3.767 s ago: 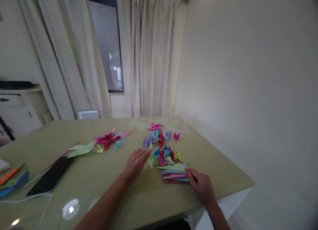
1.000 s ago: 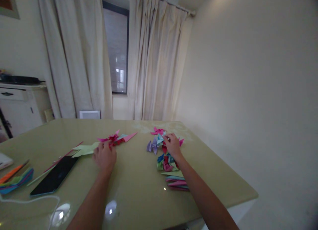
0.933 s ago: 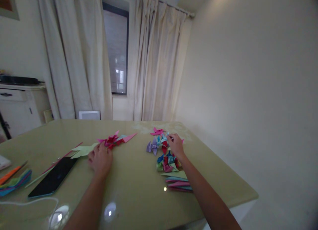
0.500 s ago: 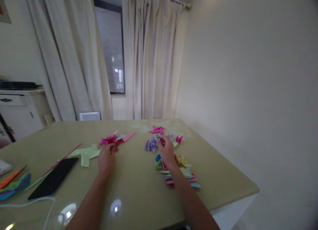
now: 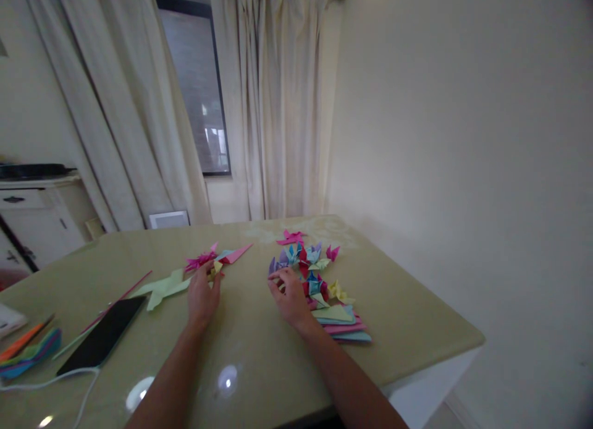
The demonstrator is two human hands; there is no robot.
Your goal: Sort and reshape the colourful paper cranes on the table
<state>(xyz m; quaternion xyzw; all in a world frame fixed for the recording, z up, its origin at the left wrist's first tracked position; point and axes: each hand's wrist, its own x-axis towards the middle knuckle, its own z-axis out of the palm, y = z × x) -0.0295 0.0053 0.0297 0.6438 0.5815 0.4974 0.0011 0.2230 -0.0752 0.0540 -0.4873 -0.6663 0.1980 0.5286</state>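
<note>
While yellow paper (image 5: 217,267) in the pinch of left grip (image 5: 202,298), purple paper (image 5: 280,260) just beyond unclenched right grip (image 5: 291,298)

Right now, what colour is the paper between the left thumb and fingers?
The paper is yellow, best seen in the head view, the only one.

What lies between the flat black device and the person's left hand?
In the head view, a pale green paper piece lies between the flat black device and the left hand; whether it touches the hand cannot be told.

Cream curtains (image 5: 287,107) beside a dark-framed window (image 5: 194,89), pale wall (image 5: 445,144)
</note>
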